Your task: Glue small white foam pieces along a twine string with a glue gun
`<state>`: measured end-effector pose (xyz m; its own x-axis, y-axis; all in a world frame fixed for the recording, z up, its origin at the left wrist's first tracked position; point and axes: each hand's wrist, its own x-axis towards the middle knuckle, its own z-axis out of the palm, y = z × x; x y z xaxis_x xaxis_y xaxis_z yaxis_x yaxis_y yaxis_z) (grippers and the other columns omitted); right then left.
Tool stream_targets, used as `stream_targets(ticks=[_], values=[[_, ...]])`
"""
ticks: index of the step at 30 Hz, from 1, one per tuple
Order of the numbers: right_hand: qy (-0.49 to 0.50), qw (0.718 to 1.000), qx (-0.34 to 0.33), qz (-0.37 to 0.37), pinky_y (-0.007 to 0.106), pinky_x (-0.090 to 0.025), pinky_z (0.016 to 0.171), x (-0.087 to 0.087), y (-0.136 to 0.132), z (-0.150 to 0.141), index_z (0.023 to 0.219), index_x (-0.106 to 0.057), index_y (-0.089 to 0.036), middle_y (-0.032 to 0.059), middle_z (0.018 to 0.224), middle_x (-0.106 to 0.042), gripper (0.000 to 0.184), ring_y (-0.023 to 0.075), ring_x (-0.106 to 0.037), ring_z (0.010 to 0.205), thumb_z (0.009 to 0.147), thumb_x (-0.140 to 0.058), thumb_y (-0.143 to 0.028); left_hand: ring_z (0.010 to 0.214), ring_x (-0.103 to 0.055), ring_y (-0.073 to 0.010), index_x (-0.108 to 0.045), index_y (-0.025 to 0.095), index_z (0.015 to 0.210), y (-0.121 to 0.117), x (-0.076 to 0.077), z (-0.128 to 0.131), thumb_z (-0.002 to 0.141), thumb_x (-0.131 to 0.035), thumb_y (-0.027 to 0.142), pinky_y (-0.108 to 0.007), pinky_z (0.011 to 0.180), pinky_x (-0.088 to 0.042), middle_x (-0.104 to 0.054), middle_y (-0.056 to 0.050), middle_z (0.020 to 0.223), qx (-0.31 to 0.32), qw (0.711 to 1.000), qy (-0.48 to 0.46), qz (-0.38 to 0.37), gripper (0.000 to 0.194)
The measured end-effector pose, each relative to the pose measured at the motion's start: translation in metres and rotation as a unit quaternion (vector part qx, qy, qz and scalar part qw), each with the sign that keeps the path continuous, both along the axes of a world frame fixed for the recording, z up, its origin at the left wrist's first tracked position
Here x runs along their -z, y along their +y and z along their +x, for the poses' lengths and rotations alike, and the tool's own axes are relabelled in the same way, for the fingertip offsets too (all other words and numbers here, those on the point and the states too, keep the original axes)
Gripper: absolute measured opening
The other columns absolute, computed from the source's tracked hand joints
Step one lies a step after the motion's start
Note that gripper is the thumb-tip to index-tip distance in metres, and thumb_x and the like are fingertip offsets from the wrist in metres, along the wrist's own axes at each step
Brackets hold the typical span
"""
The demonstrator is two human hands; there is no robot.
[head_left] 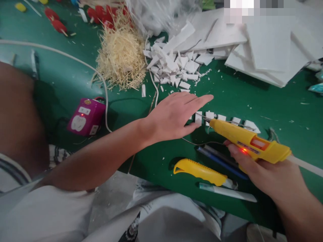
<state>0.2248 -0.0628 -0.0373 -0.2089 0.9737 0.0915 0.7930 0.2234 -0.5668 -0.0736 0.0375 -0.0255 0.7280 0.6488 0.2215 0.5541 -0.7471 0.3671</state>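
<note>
My right hand is wrapped round a yellow hot glue gun with a red light lit and a white glue stick in its back end. Its metal nozzle points left at a small white foam block in a row of several such blocks on a string. My left hand lies palm down over the row's left end, index finger stretched out and thumb apart, the thumb tip by that block. Its other fingers are partly hidden. Below the row lie a yellow utility knife, a blue pen and a white stick-like piece.
Behind my left hand are white foam scraps, pale shredded straw and stacked foam sheets. A purple power socket box and white cord are left. Red ornaments lie farther back. A person's limb is at far left.
</note>
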Motion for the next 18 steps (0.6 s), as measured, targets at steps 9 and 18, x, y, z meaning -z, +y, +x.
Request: stream_targets(ticks=[9, 18], values=[[0.027, 0.999, 0.015, -0.042, 0.04, -0.071, 0.063, -0.028, 0.011, -0.016, 0.086, -0.082, -0.029, 0.0061, 0.078, -0.085, 0.061, 0.0291, -0.083, 0.068, 0.097, -0.056, -0.084, 0.105, -0.073, -0.0218, -0.059, 0.017, 0.155, 0.005, 0.001, -0.004, 0.109, -0.043, 0.014, -0.039, 0.099, -0.055, -0.08, -0.005, 0.109, -0.038, 0.997, -0.001, 0.063, 0.049], [0.01, 0.999, 0.025, -0.047, 0.041, -0.073, 0.071, -0.02, 0.012, -0.022, 0.091, -0.083, -0.026, 0.0083, 0.085, -0.086, 0.051, 0.0308, -0.086, 0.08, 0.097, -0.063, -0.072, 0.099, -0.074, -0.0214, -0.063, 0.013, 0.153, 0.008, 0.006, -0.003, 0.112, -0.038, 0.014, -0.038, 0.094, -0.055, -0.081, -0.005, 0.102, -0.031, 0.995, 0.005, 0.095, 0.047]])
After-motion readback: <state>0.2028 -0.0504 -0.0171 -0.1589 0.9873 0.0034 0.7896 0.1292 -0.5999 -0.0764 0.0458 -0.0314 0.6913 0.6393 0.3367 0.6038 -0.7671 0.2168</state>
